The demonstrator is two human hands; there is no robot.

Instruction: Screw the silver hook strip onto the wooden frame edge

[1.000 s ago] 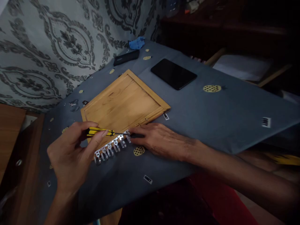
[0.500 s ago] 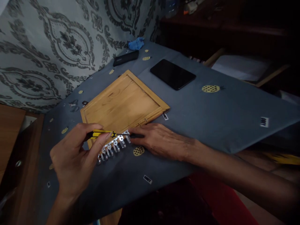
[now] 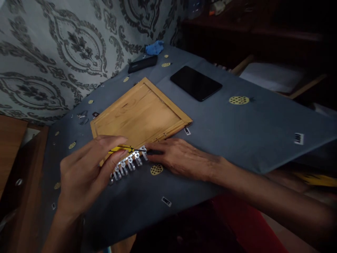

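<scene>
Looking from the left, I find my left hand (image 3: 84,175) with its grip closed on the screwdriver (image 3: 119,149), fingers curled over the yellow-and-black handle so that only a sliver of it shows; the shaft runs rightward, low and nearly level, to the right end of the hook strip (image 3: 127,163); that metal strip lies on the table (image 3: 237,133) along the near edge of the wooden board (image 3: 139,112), touching it, its hooks pointing toward me; my right hand (image 3: 179,158) lies flat beside it, fingertips pressed at the strip's right end where the dark tip meets it; whether that grip closes on anything, I cannot tell; I judge the work to be midway, with the strip lined up on the board and the tool set at one end hole; whether any screw is seated along the other holes is too dim and small to read, so I count those as undecided; farther back and right, well apart from both hands, lie a dark case (image 3: 142,64), a blue cloth (image 3: 154,47) and a black phone (image 3: 196,83).
</scene>
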